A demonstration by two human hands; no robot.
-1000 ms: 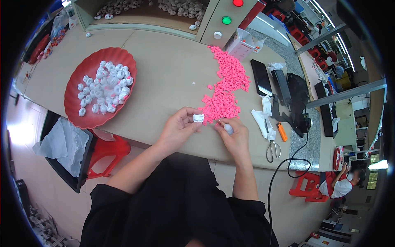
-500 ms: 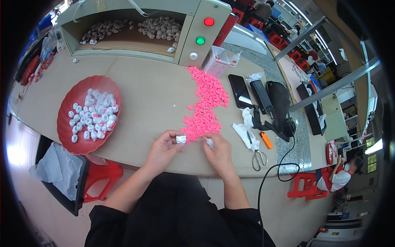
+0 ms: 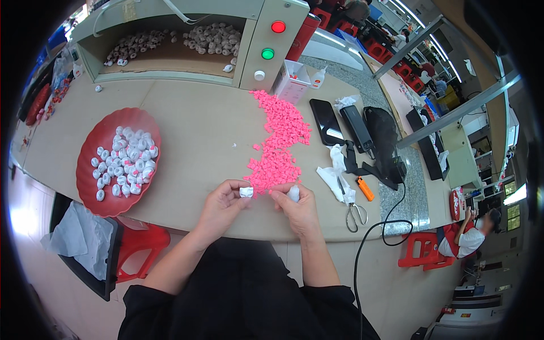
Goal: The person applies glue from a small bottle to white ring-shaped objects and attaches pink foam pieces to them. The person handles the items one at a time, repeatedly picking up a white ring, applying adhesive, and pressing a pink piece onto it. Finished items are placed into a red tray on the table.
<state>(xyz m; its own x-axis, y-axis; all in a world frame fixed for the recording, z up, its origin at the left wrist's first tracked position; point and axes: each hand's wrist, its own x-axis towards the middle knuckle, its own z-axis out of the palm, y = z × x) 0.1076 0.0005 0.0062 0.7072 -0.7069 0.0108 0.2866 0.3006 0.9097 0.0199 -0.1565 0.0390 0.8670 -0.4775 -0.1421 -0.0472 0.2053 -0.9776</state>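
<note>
My left hand pinches a small white piece between thumb and fingers. Just to its right, my right hand is closed, with a whitish rounded object tucked among its fingers; most of that object is hidden. A tiny pink piece shows at the right thumb and fingertip. Both hands sit at the near end of a long heap of small pink pieces on the table. To the left, a red scalloped bowl holds many white rounded pieces, some with pink showing.
A grey cabinet with lit buttons stands behind, white pieces on its shelf. Rightward lie a white box, phone, black device, tissue, scissors, orange lighter and cable. A person sits far right.
My right hand has turned and come slightly left, nearer the white piece, and a pink piece now shows at its fingertips. My left hand keeps hold of the white piece. The view has shifted a little.
</note>
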